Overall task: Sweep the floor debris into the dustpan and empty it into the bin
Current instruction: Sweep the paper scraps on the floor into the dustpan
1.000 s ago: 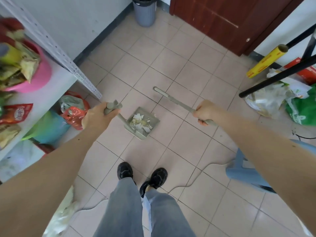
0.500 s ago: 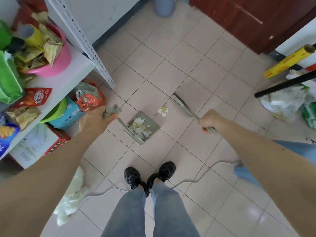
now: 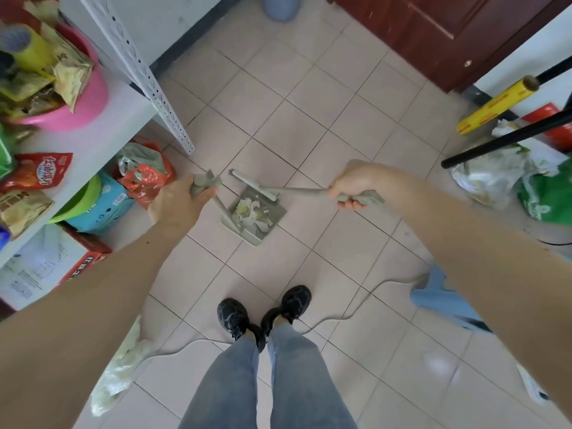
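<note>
Sweeping looks nearly done; emptying is still ahead.

The dustpan [image 3: 253, 216] sits on the tile floor [image 3: 309, 125] just ahead of my shoes [image 3: 263, 311], with paper debris [image 3: 251, 209] heaped inside it. I see no loose scraps on the tiles around it. My left hand [image 3: 178, 202] grips the dustpan's upright handle; my right hand [image 3: 349, 184] is clenched on the broom [image 3: 272, 190], its head resting at the pan's mouth. The bin [image 3: 280, 7] stands well apart by the door [image 3: 433, 32], so carrying and tipping remain, I judge.
</note>
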`<state>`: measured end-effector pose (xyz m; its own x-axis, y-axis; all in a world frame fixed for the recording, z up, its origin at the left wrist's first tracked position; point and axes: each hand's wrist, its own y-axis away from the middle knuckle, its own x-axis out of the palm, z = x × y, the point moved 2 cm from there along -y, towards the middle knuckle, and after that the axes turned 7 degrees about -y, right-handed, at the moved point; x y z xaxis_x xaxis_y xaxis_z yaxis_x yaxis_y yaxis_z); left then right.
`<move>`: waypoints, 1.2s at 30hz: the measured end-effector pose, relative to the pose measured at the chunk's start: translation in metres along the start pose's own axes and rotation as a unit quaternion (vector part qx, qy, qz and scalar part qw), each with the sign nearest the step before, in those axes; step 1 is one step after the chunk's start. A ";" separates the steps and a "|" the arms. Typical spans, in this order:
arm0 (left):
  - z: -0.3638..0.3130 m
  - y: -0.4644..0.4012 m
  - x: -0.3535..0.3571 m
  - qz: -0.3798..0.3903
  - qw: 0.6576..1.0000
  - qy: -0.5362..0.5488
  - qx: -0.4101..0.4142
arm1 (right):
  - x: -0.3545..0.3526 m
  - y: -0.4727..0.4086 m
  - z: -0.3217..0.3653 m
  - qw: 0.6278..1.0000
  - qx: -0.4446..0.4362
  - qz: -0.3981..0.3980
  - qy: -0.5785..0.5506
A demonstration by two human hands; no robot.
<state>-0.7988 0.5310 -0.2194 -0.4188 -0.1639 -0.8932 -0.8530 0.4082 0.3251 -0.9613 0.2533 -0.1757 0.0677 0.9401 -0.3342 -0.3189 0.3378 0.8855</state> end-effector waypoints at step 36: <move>0.036 -0.026 -0.026 -0.048 0.994 0.022 -0.094 | 0.023 0.009 0.073 0.971 -0.088 0.003 0.224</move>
<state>-0.7548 0.5569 -0.2159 -0.3418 -0.2353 -0.9099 -0.9313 0.2144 0.2944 -0.8935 0.2812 -0.1522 -0.3395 0.8139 -0.4715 -0.4770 0.2830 0.8321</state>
